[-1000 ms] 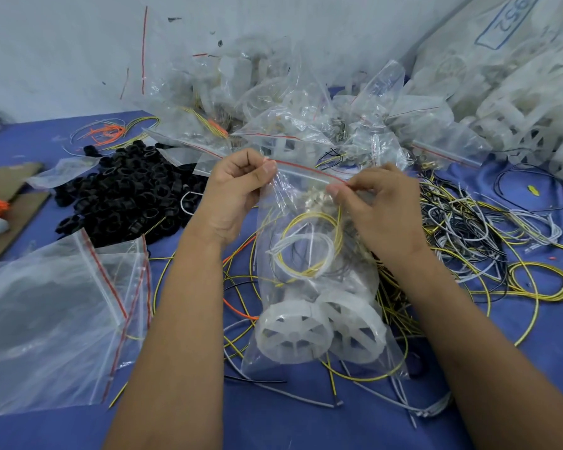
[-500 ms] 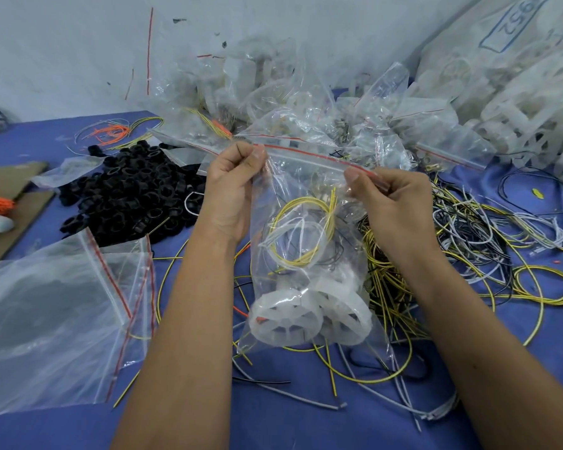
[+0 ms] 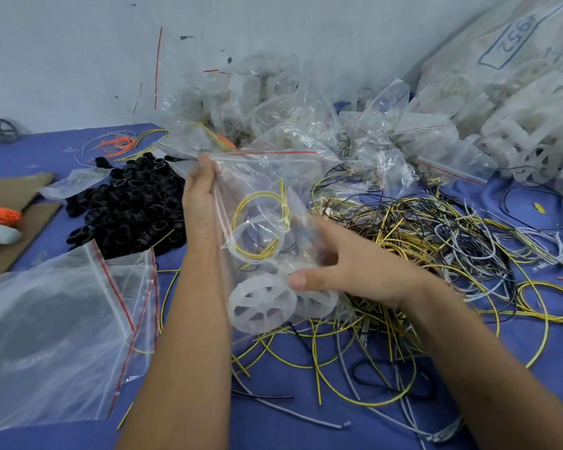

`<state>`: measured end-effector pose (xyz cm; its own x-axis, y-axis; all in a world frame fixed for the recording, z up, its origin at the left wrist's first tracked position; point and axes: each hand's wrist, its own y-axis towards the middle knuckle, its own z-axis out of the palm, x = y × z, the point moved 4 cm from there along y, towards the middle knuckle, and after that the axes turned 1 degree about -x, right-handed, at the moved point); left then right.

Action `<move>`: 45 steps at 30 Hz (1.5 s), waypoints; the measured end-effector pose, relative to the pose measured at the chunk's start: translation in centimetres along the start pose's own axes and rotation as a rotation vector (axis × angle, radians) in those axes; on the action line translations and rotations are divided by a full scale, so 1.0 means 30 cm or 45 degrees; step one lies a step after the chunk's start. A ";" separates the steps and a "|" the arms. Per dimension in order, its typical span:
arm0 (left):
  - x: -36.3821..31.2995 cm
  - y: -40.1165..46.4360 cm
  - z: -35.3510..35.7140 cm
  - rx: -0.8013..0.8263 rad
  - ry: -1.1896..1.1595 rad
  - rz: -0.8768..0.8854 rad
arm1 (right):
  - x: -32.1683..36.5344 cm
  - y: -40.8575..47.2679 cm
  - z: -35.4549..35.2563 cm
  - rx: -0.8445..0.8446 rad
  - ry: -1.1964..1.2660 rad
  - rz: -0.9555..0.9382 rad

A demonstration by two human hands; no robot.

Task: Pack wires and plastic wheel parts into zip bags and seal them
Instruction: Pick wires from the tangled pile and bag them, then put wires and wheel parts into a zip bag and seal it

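The filled zip bag [image 3: 267, 228] hangs above the blue table [image 3: 306, 430], held up by its left edge near the red seal strip [image 3: 273, 153], with coiled yellow wire [image 3: 260, 222] in its middle and two white plastic wheels [image 3: 262, 303] weighing down the bottom. The left hand [image 3: 200, 203] pinches that upper left edge between thumb and fingers; the right hand [image 3: 355, 271] is spread wide beside the lower half of the bag, fingers straight, thumb near the wheels, gripping nothing that I can make out, though it is somewhat blurred. The risk I see is the single-corner hold: with the wheels' weight low, the bag could swing or slip from the pinch and drop onto the loose wire tangle [image 3: 420, 241], and if any stretch of the zip was not pressed fully home, the load could pop it open and spill the parts. I cannot tell whether the strip is closed along its whole length. Half a second ago both hands were pinching the top strip, one at each end, with the bag hanging square between them; now the right hand has left the strip and dropped to the bag's lower side, and the bag has tilted toward the left hand
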<state>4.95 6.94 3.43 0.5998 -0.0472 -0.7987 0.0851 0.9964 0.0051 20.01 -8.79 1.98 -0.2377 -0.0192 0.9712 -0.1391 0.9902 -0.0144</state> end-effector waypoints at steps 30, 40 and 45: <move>-0.066 0.069 0.195 0.070 0.539 -0.010 | 0.212 0.449 -0.242 -1.199 -0.155 -0.054; -0.362 -0.093 -0.257 -0.296 0.792 0.328 | 0.203 0.276 0.534 -0.340 -0.670 -0.149; -0.465 -0.159 -0.481 -0.658 0.698 0.355 | 0.183 0.293 0.737 -0.222 -1.117 0.016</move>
<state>-15.29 3.87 5.86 0.0572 0.1160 -0.9916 -0.4696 0.8796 0.0758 -3.76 -3.25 1.92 -0.8981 -0.0363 0.4383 -0.0004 0.9966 0.0818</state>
